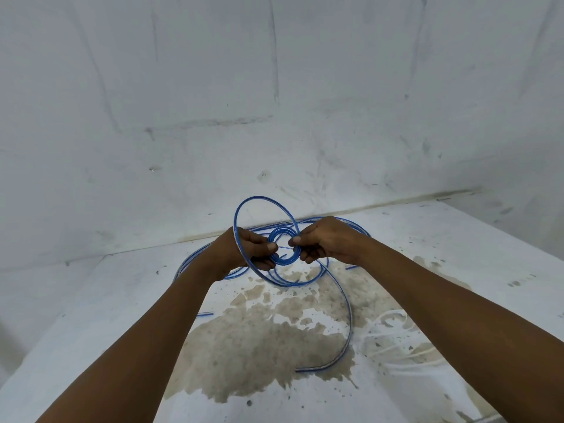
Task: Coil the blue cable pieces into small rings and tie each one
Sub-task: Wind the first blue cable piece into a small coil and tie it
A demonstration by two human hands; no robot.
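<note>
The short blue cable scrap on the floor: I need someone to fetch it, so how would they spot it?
Start at the big brown stain on the white floor. Just off its left edge, under the left forearm, lies the short blue scrap, alone and straight, unlike the long looping cable.

**Small coil pinched between both hands**

We see the left hand (254, 248) and right hand (323, 241) gripping a small blue cable ring (282, 232) above the stained white floor (457, 239), one wide loop (244, 209) circling the left wrist.
</note>
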